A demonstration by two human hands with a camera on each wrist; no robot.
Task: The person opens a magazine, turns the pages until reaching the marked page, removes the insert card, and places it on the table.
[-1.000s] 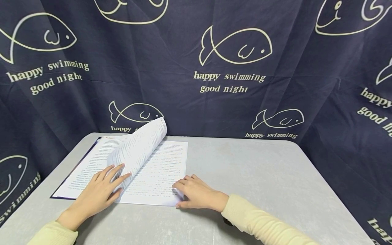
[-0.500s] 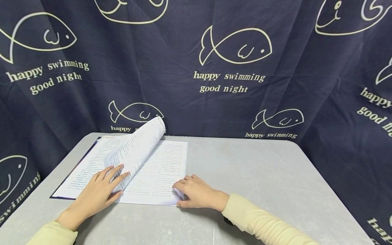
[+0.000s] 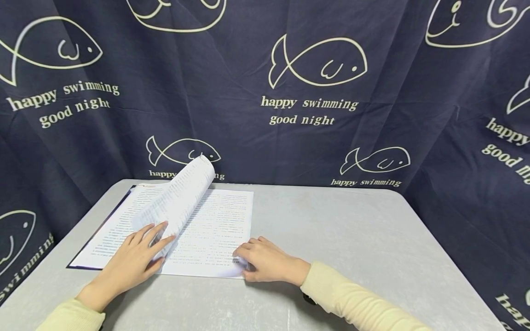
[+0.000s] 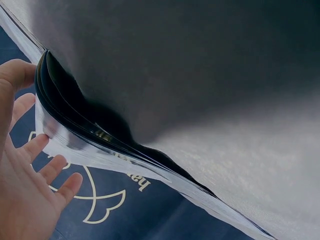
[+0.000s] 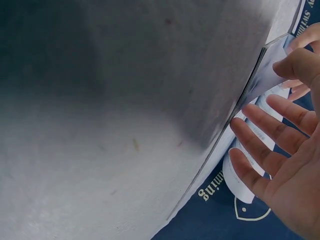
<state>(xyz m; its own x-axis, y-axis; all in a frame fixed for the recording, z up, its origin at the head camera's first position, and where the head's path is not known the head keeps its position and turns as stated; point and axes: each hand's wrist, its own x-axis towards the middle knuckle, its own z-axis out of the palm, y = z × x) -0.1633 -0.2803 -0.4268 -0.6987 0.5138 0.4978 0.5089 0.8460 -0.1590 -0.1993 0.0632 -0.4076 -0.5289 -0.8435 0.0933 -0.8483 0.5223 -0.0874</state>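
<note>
An open book (image 3: 225,225) with printed pages and a dark blue cover lies at the left of the table. One curled page (image 3: 178,202) stands up from its middle and leans leftward. Spread fingers of my left hand (image 3: 132,253) rest on the lower part of that page and the left side. My right hand (image 3: 269,259) touches the book's lower right corner, thumb at the edge. In the left wrist view, my left hand (image 4: 35,190) is beside the bowed page edges (image 4: 65,110). The right wrist view has my right hand (image 5: 287,150) with fingers apart and thumb against the page corner (image 5: 270,62).
A grey table (image 3: 343,230) carries the book and extends to the right. Behind and at both sides hangs a dark blue curtain (image 3: 248,69) printed with fish and lettering. Cream sleeves (image 3: 352,299) cover both forearms.
The raised page has swung further left and its top has curled over more. My right thumb has shifted slightly right at the corner, where a shadow has grown. My left hand stays put.
</note>
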